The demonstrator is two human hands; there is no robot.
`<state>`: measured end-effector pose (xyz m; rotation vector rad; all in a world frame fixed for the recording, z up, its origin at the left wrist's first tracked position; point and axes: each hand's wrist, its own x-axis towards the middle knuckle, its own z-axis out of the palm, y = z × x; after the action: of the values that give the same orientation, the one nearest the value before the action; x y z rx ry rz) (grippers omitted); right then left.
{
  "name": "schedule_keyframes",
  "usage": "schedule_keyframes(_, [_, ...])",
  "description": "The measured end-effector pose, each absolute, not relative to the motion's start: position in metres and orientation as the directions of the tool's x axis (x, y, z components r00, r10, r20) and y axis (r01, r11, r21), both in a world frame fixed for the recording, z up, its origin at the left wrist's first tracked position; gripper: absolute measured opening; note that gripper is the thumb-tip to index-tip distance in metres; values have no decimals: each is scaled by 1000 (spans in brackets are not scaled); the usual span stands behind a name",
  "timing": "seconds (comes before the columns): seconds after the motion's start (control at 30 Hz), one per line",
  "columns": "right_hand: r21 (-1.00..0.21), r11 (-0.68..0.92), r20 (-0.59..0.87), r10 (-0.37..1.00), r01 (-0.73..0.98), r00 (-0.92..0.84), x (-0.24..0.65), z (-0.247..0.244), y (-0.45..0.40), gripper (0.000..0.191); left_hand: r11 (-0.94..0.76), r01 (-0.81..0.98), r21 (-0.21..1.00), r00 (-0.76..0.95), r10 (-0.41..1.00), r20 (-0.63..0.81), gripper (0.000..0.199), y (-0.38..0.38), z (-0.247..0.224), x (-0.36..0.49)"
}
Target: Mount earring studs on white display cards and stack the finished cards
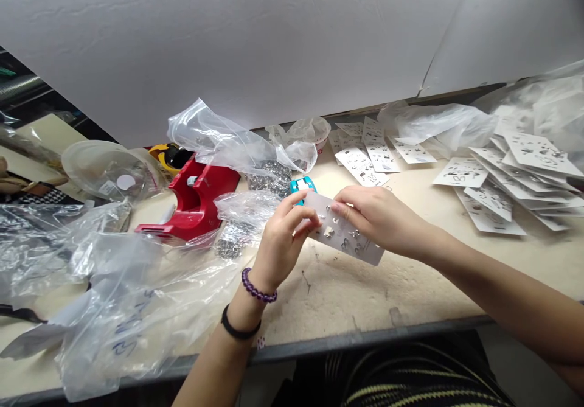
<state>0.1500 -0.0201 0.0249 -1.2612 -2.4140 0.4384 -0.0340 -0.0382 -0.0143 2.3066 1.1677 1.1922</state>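
Card (365, 253) between left hand (283, 236), pinching its left end, and right hand (376, 215), pinching its upper edge, over desk (328, 303), toward front edge.

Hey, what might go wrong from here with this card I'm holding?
The small metal pieces on the card could come loose, with the left hand and right hand so close to them. The uneven, overlapping card pile on the right might slide if bumped.

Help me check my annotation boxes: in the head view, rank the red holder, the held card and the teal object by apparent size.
1. Red holder
2. Held card
3. Teal object, partly hidden by the left hand
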Motion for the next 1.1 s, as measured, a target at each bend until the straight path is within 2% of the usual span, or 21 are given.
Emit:
schedule_keyframes(0.63, [-432, 580, 215, 810, 691, -546, 145, 20, -25, 26, -438, 505, 743, 236, 899, 369, 5, -40, -14, -36])
schedule_keyframes(0.8, [-438, 588, 225, 804, 680, -551, 144, 19, -26, 24, -358, 386, 850, 190, 933, 307, 11, -42, -15, -36])
schedule_keyframes(0.97, [-518, 553, 183, 817, 652, -547, 142, 22, -22, 26, -149, 133, 980, 129, 983, 132, 39, -39, -12, -38])
schedule_keyframes(1.03, [-547, 534, 157, 822, 645, -548, 142, 24, -21, 27, -71, 76, 995, 145, 988, 59, 36, -37, -10, -39])
schedule_keyframes(1.1, [-557, 525, 145, 824, 643, -547, 141, 24, -21, 28, -53, 95, 994, 169, 985, 36, 32, -37, -9, -40])
